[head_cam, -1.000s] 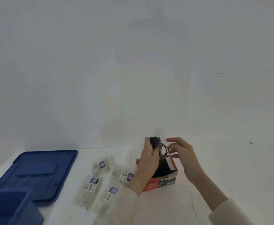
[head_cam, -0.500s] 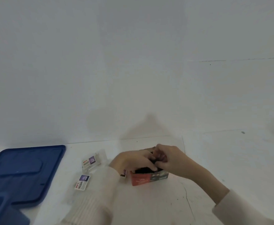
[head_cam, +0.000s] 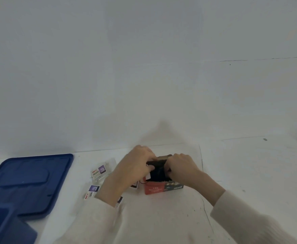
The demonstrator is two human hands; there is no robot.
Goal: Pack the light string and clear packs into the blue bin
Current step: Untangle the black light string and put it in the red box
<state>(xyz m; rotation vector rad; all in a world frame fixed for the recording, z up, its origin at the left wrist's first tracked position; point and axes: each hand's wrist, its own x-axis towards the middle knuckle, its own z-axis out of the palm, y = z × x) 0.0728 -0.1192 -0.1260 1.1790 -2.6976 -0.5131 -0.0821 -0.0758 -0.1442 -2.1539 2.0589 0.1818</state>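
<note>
A small red LED light box [head_cam: 154, 188] stands on the white table in the middle. A black bundle of light string [head_cam: 159, 170] sits in its open top. My left hand [head_cam: 135, 166] and my right hand [head_cam: 182, 167] both press on this bundle from either side, fingers closed on it. Clear packs with printed labels lie left of the box: one [head_cam: 100, 170] near the back, another [head_cam: 92, 191] closer, more partly hidden under my left forearm. A corner of the blue bin [head_cam: 1, 224] shows at the bottom left.
The bin's blue lid [head_cam: 30, 182] lies flat on the table at the left, behind the bin. A white wall rises right behind the table. White table surface [head_cam: 249, 173] stretches to the right of the box.
The light string was held up above the box a second ago; both hands have come down with it into the box's open top. The camera has tilted, so the scene sits lower.
</note>
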